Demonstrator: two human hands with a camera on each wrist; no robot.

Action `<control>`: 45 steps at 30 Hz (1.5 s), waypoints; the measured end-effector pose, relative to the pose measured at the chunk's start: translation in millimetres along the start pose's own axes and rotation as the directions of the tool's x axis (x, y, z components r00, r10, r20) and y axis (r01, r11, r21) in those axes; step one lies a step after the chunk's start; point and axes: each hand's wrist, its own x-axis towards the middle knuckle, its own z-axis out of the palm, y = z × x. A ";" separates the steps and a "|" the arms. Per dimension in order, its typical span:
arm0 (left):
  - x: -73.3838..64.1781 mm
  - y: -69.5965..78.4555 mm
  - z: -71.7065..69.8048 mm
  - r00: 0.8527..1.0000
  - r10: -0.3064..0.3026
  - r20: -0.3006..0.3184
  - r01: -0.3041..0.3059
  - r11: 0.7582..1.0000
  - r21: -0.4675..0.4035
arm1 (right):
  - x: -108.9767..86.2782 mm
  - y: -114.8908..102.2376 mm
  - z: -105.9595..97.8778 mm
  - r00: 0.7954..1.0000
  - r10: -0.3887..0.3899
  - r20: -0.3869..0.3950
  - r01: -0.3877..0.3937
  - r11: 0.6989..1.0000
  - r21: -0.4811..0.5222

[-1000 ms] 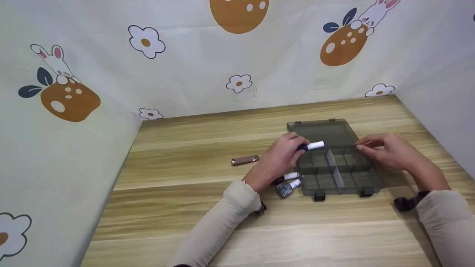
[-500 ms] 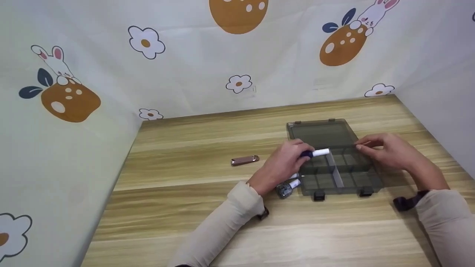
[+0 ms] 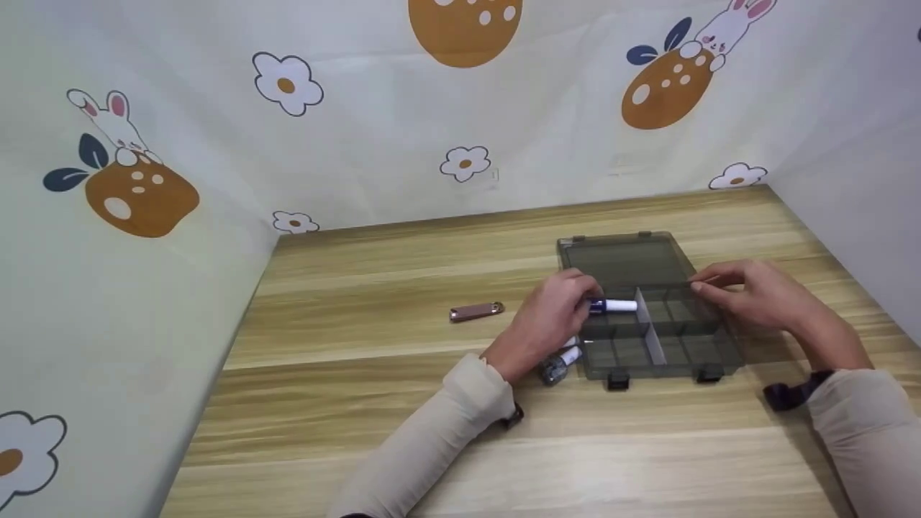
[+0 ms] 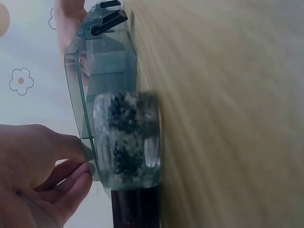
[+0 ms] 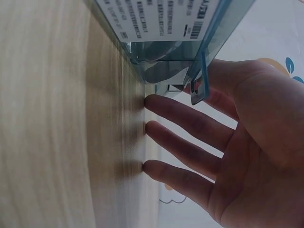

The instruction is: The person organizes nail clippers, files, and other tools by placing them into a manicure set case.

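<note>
- Wood table [image 3: 345, 345]: back edge against backdrop [image 3: 381, 144], broad stretch leftward
- Nail clipper [image 3: 476, 312]: one
- Open box [image 3: 662, 372]: one, pinched by right hand [image 3: 759, 293]
- Bottles [image 3: 554, 371]: three, left hand [image 3: 547, 316] grasping navy bottle [image 3: 613, 306]

The counter [image 3: 345, 288] carries one compartment box [image 3: 627, 352] with two black latches [image 3: 618, 382] on its six o'clock edge, plus one nail clipper [image 3: 476, 311] at nine o'clock from it. Nail polish comes to three: one navy bottle [image 3: 597, 306], one dark red bottle [image 4: 136, 208] and one glitter bottle [image 3: 555, 369].
</note>
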 end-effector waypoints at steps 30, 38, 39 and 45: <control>-14.9 -27.3 -25.9 0.984 -0.118 0.132 0.132 0.985 -0.107 | 2.0 1.5 1.3 1.000 -0.015 -0.011 0.015 1.000 -0.003; -27.4 -35.9 -39.8 0.961 -0.191 0.201 0.211 0.974 -0.081 | 1.4 0.7 1.3 1.000 -0.005 0.009 0.005 1.000 0.029; -28.7 -36.5 -42.4 0.954 -0.206 0.218 0.229 0.970 -0.086 | 1.2 0.4 1.1 1.000 -0.001 0.012 0.000 0.999 0.034; -33.9 -42.8 -53.3 0.922 -0.239 0.305 0.295 0.943 -0.154 | 0.7 -0.2 0.7 1.000 0.005 0.009 -0.005 1.000 0.028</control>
